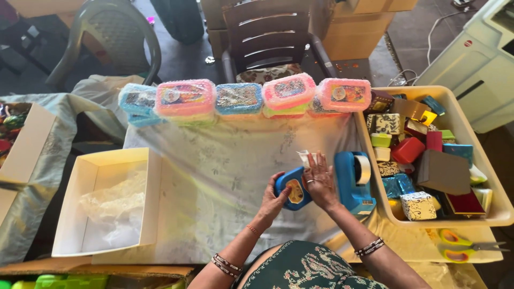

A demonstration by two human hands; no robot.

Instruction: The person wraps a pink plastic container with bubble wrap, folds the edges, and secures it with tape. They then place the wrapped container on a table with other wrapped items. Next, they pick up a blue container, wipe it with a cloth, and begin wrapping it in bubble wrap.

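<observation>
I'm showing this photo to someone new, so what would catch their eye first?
Probably the row of pink and blue bubble-wrapped plastic boxes along the table's far edge. Next, the cream tub of colourful small boxes at right. At centre, the left hand and right hand hold a small blue box beside a blue tape dispenser.

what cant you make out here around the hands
Head view only:
- Small blue and orange plastic container: far side covered by the right hand.
- Left hand fingers: tucked behind it.
- White scrap above the right hand: too small to identify.
- Yellow-green scissors: blades blurred.
</observation>
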